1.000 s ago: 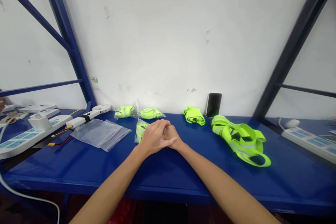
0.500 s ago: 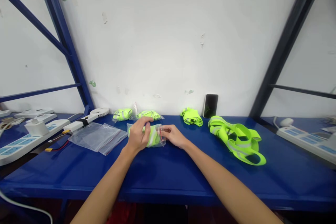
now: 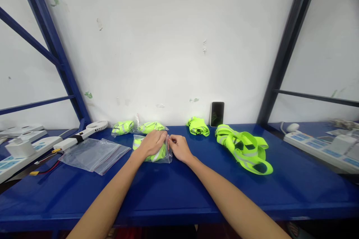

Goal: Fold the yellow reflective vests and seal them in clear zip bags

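"Hand status, please?"

"Left hand (image 3: 153, 143) was half closed over a clear zip bag (image 3: 166, 157). Right hand (image 3: 179, 148) pinched the bag's upper edge between thumb and fingers."

"Bag location and contents?"

"It lay on the blue steel bench (image 3: 196, 194), holding a folded lime reflective vest (image 3: 156, 156), just in front of two other bagged vests (image 3: 122, 127). Flat clear bags (image 3: 92, 155) lay left of the hands."

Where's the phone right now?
In the head view, the smartphone stands against the white wall at the back of the blue table, just right of the folded reflective vest and behind the loose reflective vest.
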A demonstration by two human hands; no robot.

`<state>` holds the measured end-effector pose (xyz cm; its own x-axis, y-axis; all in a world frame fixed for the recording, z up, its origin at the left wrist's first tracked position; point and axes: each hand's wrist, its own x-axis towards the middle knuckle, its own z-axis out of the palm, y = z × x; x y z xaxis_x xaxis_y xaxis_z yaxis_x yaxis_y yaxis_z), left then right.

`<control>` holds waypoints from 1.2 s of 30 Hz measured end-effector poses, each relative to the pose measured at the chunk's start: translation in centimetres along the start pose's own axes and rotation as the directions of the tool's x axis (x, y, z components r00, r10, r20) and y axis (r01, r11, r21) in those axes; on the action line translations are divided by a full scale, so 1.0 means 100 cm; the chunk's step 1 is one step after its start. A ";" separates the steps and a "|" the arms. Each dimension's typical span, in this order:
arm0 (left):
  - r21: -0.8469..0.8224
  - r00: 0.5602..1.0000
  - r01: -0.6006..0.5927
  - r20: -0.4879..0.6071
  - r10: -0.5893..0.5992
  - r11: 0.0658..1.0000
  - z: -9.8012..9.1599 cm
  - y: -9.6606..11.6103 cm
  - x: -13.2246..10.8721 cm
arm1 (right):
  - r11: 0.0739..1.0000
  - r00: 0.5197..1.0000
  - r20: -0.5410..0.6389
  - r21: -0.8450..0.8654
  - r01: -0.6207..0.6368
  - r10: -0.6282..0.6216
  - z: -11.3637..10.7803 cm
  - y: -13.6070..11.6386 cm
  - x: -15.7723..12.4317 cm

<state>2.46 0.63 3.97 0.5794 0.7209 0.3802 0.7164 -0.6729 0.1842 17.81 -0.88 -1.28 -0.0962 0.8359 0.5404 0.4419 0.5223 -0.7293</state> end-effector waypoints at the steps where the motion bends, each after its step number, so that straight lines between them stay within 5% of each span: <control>1: 0.024 1.000 0.012 0.003 -0.012 1.000 0.002 0.001 0.001 | 1.000 1.000 0.011 -0.020 0.001 -0.001 -0.002 0.002 0.001; 5: 0.067 0.996 0.076 -0.046 -0.073 0.995 0.004 0.004 -0.002 | 0.997 1.000 -0.002 0.071 -0.016 0.016 -0.010 0.010 0.007; 11: 0.114 0.961 0.251 -0.150 -0.233 0.961 -0.001 0.001 -0.009 | 0.915 0.958 -0.165 0.369 -0.162 0.236 -0.023 0.018 0.017; 16: 0.097 0.923 0.350 -0.204 -0.326 0.932 0.002 0.000 -0.008 | 0.951 0.987 0.131 0.283 -0.125 0.091 -0.023 0.006 0.010; 20: 0.009 0.920 0.356 -0.178 -0.349 0.934 -0.002 -0.007 -0.008 | 0.960 0.932 0.357 0.236 -0.154 0.061 -0.023 -0.005 0.004; 24: -0.048 0.933 0.323 -0.154 -0.326 0.945 -0.004 -0.013 -0.009 | 0.961 0.888 0.458 0.223 -0.163 0.044 -0.024 -0.004 0.005; 36: 0.100 0.845 0.514 -0.229 -0.483 0.852 0.000 -0.014 -0.007 | 0.987 0.976 0.208 0.129 -0.098 0.070 -0.034 0.005 0.013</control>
<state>1.03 1.07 3.49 0.0552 0.8963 0.4400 0.9471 -0.1866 0.2613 20.88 -0.15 0.48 -0.2486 0.8870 0.3892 0.3305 0.4553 -0.8267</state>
